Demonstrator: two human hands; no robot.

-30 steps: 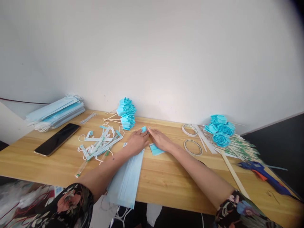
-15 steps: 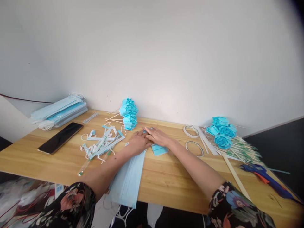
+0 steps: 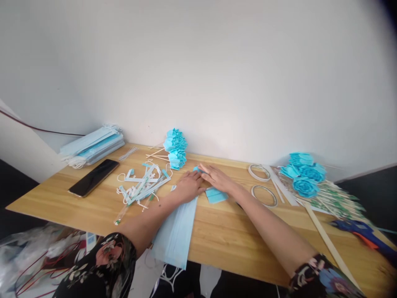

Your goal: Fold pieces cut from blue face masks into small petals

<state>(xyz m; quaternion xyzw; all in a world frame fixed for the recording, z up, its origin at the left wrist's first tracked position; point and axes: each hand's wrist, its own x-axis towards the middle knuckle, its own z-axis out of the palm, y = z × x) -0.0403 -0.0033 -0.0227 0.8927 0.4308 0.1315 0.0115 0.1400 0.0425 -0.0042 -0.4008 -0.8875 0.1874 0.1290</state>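
My left hand [image 3: 189,185] lies on the far end of a long light-blue mask sheet [image 3: 176,231] that hangs over the table's near edge. My right hand [image 3: 217,178] rests flat, fingers stretched out, beside it, over a small folded blue piece [image 3: 216,195]. The fingertips of both hands meet at a little blue fold [image 3: 196,169]. The left hand's fingers are curled down on the material.
On the wooden table [image 3: 235,236] lie a black phone [image 3: 94,177], a stack of masks [image 3: 93,145], cut strips and ear loops [image 3: 141,185], blue paper roses on sticks [image 3: 175,148], two tape rolls [image 3: 263,194], more roses [image 3: 304,174] and a blue glue gun [image 3: 366,232].
The view has shifted so everything sits further right in frame. My hands stay pressed together at the blue fold, the right fingers now flatter over it.
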